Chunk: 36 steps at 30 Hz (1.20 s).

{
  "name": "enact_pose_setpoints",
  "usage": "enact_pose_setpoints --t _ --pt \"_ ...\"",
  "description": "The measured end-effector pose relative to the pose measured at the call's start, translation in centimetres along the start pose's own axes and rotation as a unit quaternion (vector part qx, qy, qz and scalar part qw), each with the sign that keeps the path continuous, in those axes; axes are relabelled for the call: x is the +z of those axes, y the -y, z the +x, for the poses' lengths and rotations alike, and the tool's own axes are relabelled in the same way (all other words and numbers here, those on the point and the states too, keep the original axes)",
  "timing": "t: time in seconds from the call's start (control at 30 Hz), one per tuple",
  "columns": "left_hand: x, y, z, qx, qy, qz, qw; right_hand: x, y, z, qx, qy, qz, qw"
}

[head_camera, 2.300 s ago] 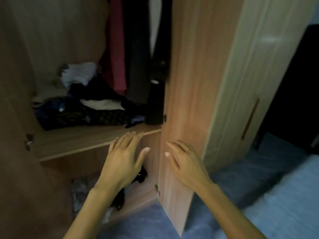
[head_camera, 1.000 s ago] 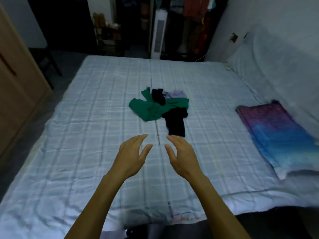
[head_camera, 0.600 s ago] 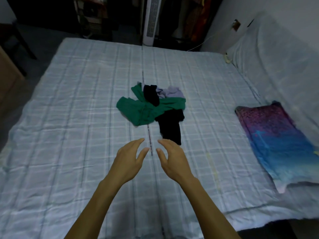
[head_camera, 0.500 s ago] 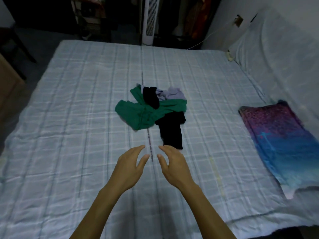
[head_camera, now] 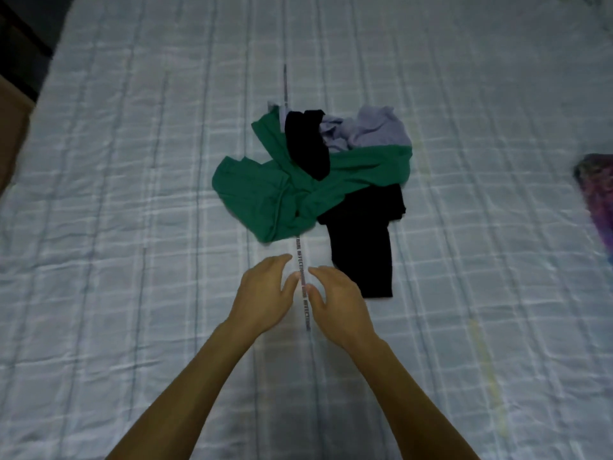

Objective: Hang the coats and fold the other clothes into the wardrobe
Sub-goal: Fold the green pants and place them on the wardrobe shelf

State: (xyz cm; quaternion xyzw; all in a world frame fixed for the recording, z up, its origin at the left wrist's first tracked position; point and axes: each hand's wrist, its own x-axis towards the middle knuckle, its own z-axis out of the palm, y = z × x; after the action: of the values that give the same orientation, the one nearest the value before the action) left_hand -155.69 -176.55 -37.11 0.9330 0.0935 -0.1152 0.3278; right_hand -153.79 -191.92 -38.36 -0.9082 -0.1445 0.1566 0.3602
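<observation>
A small heap of clothes lies in the middle of the bed [head_camera: 116, 227]. A crumpled green garment [head_camera: 265, 190] spreads over the left of the heap. A black garment [head_camera: 365, 240] reaches down toward me on the right, and a second black piece [head_camera: 306, 144] lies on top. Behind them sits a lilac garment [head_camera: 371, 129]. My left hand [head_camera: 262, 293] and my right hand [head_camera: 338, 300] hover side by side just short of the heap, fingers relaxed and holding nothing. The right hand is close to the black garment's lower end.
The bed is covered by a pale checked quilt with a printed strip [head_camera: 303, 280] running down its middle between my hands. A purple and blue patterned cloth [head_camera: 597, 197] lies at the right edge. A brown wooden panel [head_camera: 10, 134] shows at the far left.
I turned from the wardrobe to the bed and moved closer to the heap. Both hands stayed empty and now reach nearer the clothes.
</observation>
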Motion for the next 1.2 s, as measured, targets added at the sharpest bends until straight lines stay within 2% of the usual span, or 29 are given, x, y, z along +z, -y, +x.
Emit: enact_pose_setpoints --t 0.23,0.4,0.5,0.57,0.63,0.8,1.03,1.2 --pt "3.0 5.9 13.7 -0.062 -0.041 0.07 0.995 6.0 -2.9 5.8 0.026 0.02 0.007 0.999" --pt "5.0 9.0 19.6 -0.1 -0.015 0.175 0.979 7.3 -4.8 6.5 0.034 0.039 -0.012 0.999" --pt "5.6 10.6 21.6 -0.124 0.026 0.197 0.972 7.4 -6.0 6.8 0.05 0.037 -0.015 0.998" --pt "5.6 11.3 22.3 -0.112 0.044 0.215 0.969 7.5 -6.4 6.7 0.053 0.032 -0.01 0.998" --pt "5.4 11.7 22.6 -0.069 0.026 0.239 0.968 7.4 -6.6 6.7 0.046 0.026 -0.005 0.999" --pt "3.7 10.6 19.6 -0.011 -0.039 0.149 0.988 6.9 -5.8 6.7 0.051 0.03 0.034 0.998" --pt "3.0 8.5 9.1 0.053 -0.1 0.021 0.993 4.8 -0.3 8.5 0.051 -0.004 0.113 0.992" --pt "1.7 8.7 1.4 0.11 -0.148 0.031 0.982 5.9 3.7 8.6 0.007 -0.021 -0.009 1.0"
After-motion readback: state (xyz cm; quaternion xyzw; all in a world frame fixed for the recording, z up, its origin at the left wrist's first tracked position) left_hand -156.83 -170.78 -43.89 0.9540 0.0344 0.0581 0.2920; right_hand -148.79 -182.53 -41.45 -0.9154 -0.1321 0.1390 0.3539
